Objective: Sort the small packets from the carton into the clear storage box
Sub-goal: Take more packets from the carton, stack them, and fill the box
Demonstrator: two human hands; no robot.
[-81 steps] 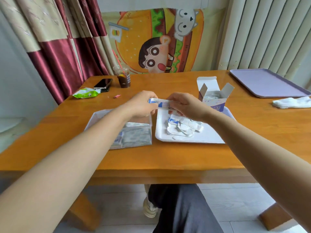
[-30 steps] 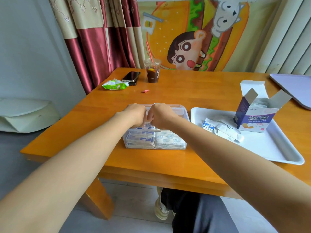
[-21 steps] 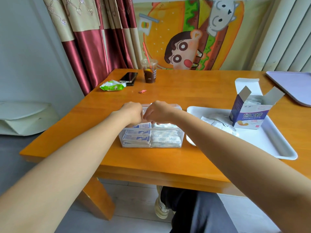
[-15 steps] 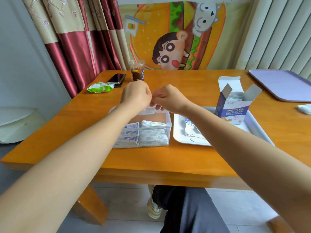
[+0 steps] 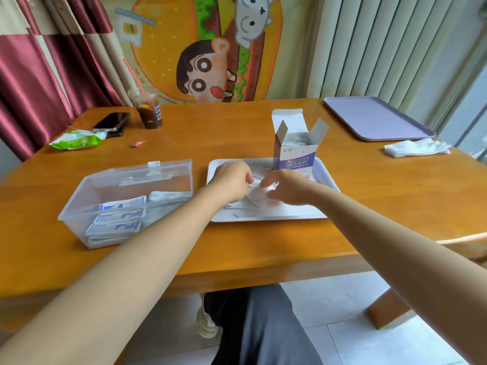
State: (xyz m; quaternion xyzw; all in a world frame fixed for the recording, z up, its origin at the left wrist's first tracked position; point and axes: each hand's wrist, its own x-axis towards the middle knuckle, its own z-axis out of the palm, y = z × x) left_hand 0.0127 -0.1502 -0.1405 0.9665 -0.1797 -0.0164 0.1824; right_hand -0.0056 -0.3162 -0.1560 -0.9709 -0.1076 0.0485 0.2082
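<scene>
- The orange-brown wooden table (image 5: pixel 237 133) carries everything, so the work needs only short moves from side to side.
- The white rectangular plastic tray (image 5: pixel 326 187) lies in the middle, just right of the box. Both hands work over its near left part.
- The clear plastic storage box (image 5: pixel 79 198) stands open at the left with its lid tipped back. Blue-and-white packets (image 5: pixel 118 219) are already stacked flat along its front. A new one should probably go in flat and facing the same way, so the stacks stay even.
- The purple-and-white cardboard carton (image 5: pixel 296 156) stands upright at the back of the tray with its flaps open. More packets show inside it, so the sorting looks only partly done.
- The left hand (image 5: pixel 232 180) is curled down over the loose pile. Blur hides whether it has pinched anything.
- The right hand (image 5: pixel 287 189) reaches in from the right with its fingers loosely spread, grasping nothing that I can see.
- The small white loose packets (image 5: pixel 247 204) lie overlapping on the tray. It seems best to separate one by its edge, with the other hand steadying the rest, before carrying it left.
</scene>
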